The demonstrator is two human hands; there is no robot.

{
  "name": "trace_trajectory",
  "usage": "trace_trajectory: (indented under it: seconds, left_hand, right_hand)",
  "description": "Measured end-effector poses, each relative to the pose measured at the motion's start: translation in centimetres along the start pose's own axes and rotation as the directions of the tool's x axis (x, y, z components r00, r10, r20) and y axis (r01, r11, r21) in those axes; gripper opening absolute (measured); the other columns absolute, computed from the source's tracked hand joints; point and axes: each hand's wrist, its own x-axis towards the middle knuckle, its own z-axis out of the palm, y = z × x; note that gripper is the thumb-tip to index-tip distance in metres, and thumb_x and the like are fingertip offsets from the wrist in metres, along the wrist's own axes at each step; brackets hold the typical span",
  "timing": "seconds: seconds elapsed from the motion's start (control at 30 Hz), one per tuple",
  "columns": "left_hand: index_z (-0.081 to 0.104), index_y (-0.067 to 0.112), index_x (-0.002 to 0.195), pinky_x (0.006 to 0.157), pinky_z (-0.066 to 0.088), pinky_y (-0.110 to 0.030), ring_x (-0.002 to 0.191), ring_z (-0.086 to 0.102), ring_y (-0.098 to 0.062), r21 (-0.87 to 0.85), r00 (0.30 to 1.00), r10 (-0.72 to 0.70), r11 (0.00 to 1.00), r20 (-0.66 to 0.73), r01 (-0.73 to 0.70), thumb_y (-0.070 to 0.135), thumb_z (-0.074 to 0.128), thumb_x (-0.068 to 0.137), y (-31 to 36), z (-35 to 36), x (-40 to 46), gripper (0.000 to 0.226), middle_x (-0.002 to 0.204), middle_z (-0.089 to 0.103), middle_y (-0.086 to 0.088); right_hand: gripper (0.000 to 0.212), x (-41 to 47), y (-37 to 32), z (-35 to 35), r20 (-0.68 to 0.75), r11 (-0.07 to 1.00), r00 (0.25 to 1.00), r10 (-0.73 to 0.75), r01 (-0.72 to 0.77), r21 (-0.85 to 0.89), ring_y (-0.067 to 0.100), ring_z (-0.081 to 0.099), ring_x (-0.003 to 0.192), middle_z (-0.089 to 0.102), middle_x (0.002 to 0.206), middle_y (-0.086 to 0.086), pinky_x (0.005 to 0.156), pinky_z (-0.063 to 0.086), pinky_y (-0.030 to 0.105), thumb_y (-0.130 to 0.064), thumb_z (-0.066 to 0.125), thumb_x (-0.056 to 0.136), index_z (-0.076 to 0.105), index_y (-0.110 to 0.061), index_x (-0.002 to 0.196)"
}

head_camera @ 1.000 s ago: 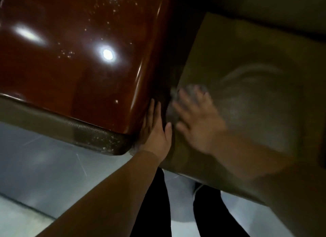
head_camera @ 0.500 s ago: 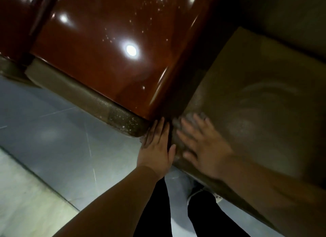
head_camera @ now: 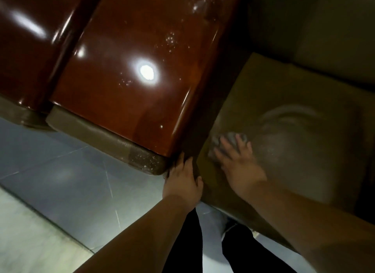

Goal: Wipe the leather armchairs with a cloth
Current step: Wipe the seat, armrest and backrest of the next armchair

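Wiping step in hand: right hand (head_camera: 239, 167) pressed grey cloth (head_camera: 230, 139) flat on armchair seat (head_camera: 304, 150) near left edge, fingers spread. Left hand (head_camera: 182, 181), fingers straight, braced on glossy armrest (head_camera: 132, 69) corner. Next likely: sweep cloth across dull patch.

the left hand (head_camera: 183, 184) lies flat with its fingers (head_camera: 180, 161) straight and close together, pointing away from the body, the thumb angled out to the right. its bare forearm runs down to the lower left. the right hand (head_camera: 240, 167) is spread palm-down, fingers splayed and nearly straight, pressing downward. its forearm comes in from the lower right, bare as well. the two hands sit just beside each other, not touching. two dark-clad legs (head_camera: 184, 248) stand below them.
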Motion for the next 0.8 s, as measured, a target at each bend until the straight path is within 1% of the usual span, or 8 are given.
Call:
trace_trajectory:
  seconds: [0.1, 0.17, 0.2, 0.27, 0.33, 0.47, 0.57, 0.8]
  left_hand:
    - [0.027, 0.032, 0.162, 0.126, 0.027, -0.055, 0.157, 0.023, -0.031, 0.002, 0.986, -0.049, 0.999, 0.158, 0.049, 0.048, 0.047, 0.106, 1.8, -2.2, -0.2, 0.061, 0.175, 0.008, -0.001]
    - [0.032, 0.029, 0.159, 0.123, 0.032, -0.057, 0.152, 0.031, -0.034, -0.026, 0.974, -0.04, 0.999, 0.223, 0.047, 0.048, 0.046, 0.107, 3.0, -4.2, -0.1, 0.057, 0.172, 0.015, -0.005]
    - [0.034, 0.026, 0.158, 0.121, 0.034, -0.055, 0.149, 0.036, -0.034, -0.046, 0.969, -0.017, 0.998, 0.245, 0.029, 0.047, 0.045, 0.107, 3.6, -5.5, -0.1, 0.056, 0.17, 0.02, -0.006]
    - [0.038, 0.022, 0.157, 0.117, 0.041, -0.047, 0.142, 0.046, -0.03, -0.067, 0.964, 0.048, 0.997, 0.261, -0.031, 0.045, 0.046, 0.109, 4.9, -8.3, -0.3, 0.054, 0.163, 0.033, -0.007]
    - [0.043, 0.022, 0.154, 0.113, 0.045, -0.043, 0.134, 0.053, -0.027, -0.082, 0.962, 0.09, 0.994, 0.257, -0.072, 0.043, 0.047, 0.11, 6.4, -11.7, -1.0, 0.049, 0.153, 0.046, -0.006]
    - [0.041, 0.025, 0.156, 0.106, 0.049, -0.038, 0.126, 0.057, -0.022, -0.088, 0.973, 0.162, 0.985, 0.164, -0.149, 0.041, 0.047, 0.11, 8.9, -18.4, -2.6, 0.049, 0.148, 0.053, -0.005]
    - [0.041, 0.025, 0.158, 0.109, 0.05, -0.039, 0.133, 0.056, -0.026, -0.023, 0.973, 0.224, 0.974, 0.048, -0.224, 0.043, 0.05, 0.109, 10.4, -22.9, -2.8, 0.053, 0.152, 0.053, -0.006]
    - [0.054, 0.024, 0.143, 0.107, 0.051, -0.041, 0.126, 0.061, -0.025, 0.103, 0.94, 0.339, 0.937, -0.022, -0.335, 0.046, 0.052, 0.105, 13.0, -31.8, -4.8, 0.044, 0.139, 0.064, -0.004]
  right_hand:
    - [0.07, -5.9, -0.9, 1.8, 0.185, 0.969, 0.952, -0.245, 0.249, 0.004, 0.051, 0.027, 0.151, 0.029, 0.169, 0.008, 0.114, 0.03, 0.067, -0.031, 0.068, 0.085, 0.049, -0.03, 0.152]
    - [0.057, -7.7, -1.2, 1.6, 0.306, 0.975, 0.928, -0.211, 0.221, 0.002, 0.044, 0.054, 0.136, 0.055, 0.152, 0.006, 0.099, 0.053, 0.058, -0.029, 0.083, 0.072, 0.07, -0.029, 0.127]
    - [0.048, -7.9, -1.8, 0.4, 0.345, 0.985, 0.924, -0.166, 0.168, 0.023, 0.041, 0.06, 0.13, 0.058, 0.148, 0.005, 0.096, 0.057, 0.053, -0.026, 0.081, 0.077, 0.072, -0.026, 0.124]
    - [0.041, -7.1, -2.7, -3.1, 0.423, 0.996, 0.904, -0.07, 0.037, 0.085, 0.039, 0.06, 0.125, 0.054, 0.146, 0.008, 0.097, 0.053, 0.047, -0.022, 0.061, 0.098, 0.061, -0.02, 0.139]
    - [0.047, -5.9, -3.1, -7.4, 0.491, 0.988, 0.871, 0.006, -0.08, 0.129, 0.038, 0.057, 0.126, 0.052, 0.145, 0.013, 0.104, 0.048, 0.046, -0.023, 0.05, 0.105, 0.046, -0.019, 0.151]
    - [0.031, -3.6, -2.2, -16.3, 0.487, 0.951, 0.866, 0.116, -0.238, 0.196, 0.031, 0.061, 0.121, 0.064, 0.132, 0.007, 0.103, 0.052, 0.043, -0.023, 0.053, 0.102, 0.064, -0.023, 0.132]
    - [0.028, -2.8, -0.5, -22.4, 0.414, 0.916, 0.885, 0.214, -0.329, 0.23, 0.028, 0.065, 0.114, 0.068, 0.121, 0.004, 0.098, 0.055, 0.042, -0.032, 0.054, 0.098, 0.071, -0.025, 0.12]
    - [0.042, -5.9, 3.7, -33.9, 0.289, 0.82, 0.884, 0.369, -0.455, 0.346, 0.023, 0.054, 0.135, 0.057, 0.149, -0.006, 0.112, 0.046, 0.038, -0.037, 0.05, 0.1, 0.062, -0.036, 0.141]
